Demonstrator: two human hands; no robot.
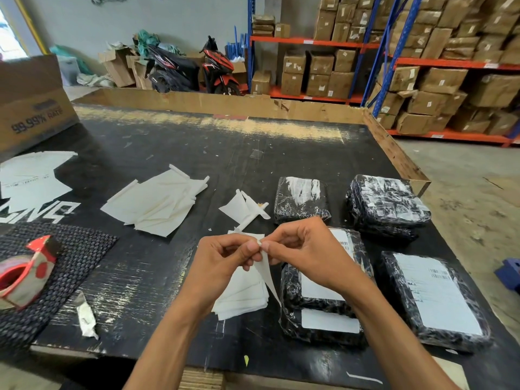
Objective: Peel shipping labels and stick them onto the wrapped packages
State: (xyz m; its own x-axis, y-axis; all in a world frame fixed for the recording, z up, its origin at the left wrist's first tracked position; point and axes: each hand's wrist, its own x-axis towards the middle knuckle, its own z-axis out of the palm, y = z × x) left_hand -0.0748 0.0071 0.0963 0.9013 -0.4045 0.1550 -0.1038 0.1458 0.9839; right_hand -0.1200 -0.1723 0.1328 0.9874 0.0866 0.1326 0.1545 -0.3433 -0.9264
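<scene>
Warehouse shelves loom behind the black table [157, 266]. Both hands lift a label [266, 273] above the stack [244, 298], left hand [225, 258] and right hand [302, 253] pinching its top corner (likely to split off the backing). Wrapped packages [389, 206] wait just right, within reach.

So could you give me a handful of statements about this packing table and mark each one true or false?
1. Both hands, left hand and right hand, pinch a label above the table. True.
2. The tape dispenser sits at the right edge. False: it sits at the left, on a dark mat.
3. The nearest right package already bears a white label. True.
4. All the wrapped packages carry labels. False: the far package shows none on top.
5. A pile of peeled backing sheets lies beyond the left hand. True.
</scene>
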